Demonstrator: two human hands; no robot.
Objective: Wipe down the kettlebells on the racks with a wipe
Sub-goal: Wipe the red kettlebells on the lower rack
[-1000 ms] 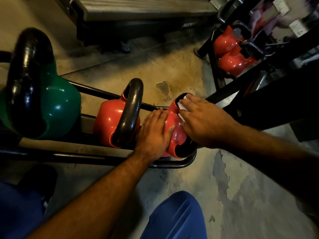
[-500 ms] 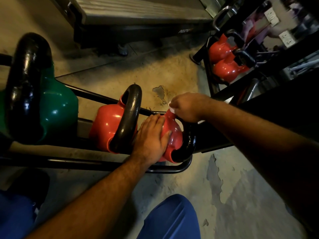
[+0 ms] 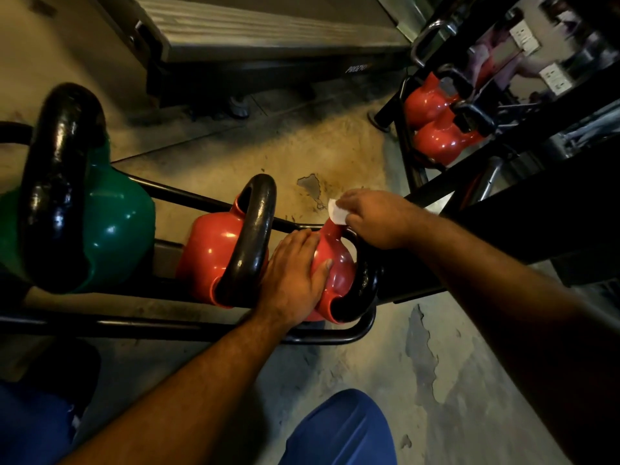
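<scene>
Three kettlebells sit on a low black rack: a green one at the left, a red one in the middle, and a smaller red one at the right end. My left hand lies flat with straight fingers on the left side of the small red kettlebell. My right hand grips a white wipe and holds it against the far top of that kettlebell, where its black handle begins.
A second rack at the upper right carries two more red kettlebells. A treadmill base stands at the back. Black frame bars run along the right. Worn concrete floor lies below, with my blue-clad knee near the bottom edge.
My right hand has moved with the wipe from the near top of the small red kettlebell's handle up to its far end. My left hand has stayed on the kettlebell's side.
</scene>
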